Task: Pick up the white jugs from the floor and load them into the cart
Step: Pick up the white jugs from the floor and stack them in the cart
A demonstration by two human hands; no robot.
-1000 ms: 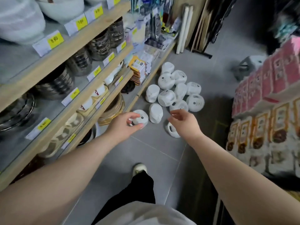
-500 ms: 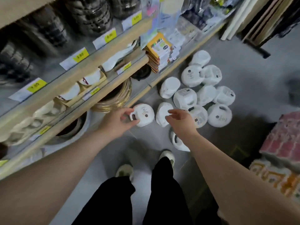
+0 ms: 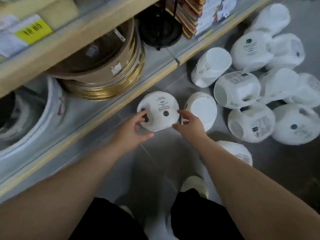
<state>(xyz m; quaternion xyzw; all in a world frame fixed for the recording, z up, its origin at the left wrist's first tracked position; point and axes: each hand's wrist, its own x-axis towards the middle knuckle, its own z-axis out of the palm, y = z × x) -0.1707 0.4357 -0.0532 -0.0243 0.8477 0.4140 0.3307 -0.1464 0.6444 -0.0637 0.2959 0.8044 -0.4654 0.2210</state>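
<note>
Several white jugs lie on their sides on the grey floor. The nearest white jug [image 3: 160, 110] rests beside the bottom shelf, its labelled side facing up. My left hand [image 3: 133, 130] grips it at the handle, fingers in the handle hole and thumb under the lower edge. My right hand [image 3: 189, 124] is spread against the jug's right edge, fingertips touching it. A second jug [image 3: 201, 109] lies just behind my right hand. Another jug [image 3: 238, 152] sits partly hidden by my right forearm. No cart is in view.
More jugs [image 3: 251, 122] are piled at the right. The wooden shelf edge [image 3: 97, 116] runs diagonally at the left, carrying gold-rimmed trays [image 3: 110, 73], a black pot [image 3: 160, 30] and a white basin [image 3: 39, 122]. My feet [image 3: 194, 185] stand just below the jug.
The view has dropped much closer to the floor. Both hands have closed in on the nearest jug, the left onto its handle and the right moving from the neighbouring jug to its right edge.
</note>
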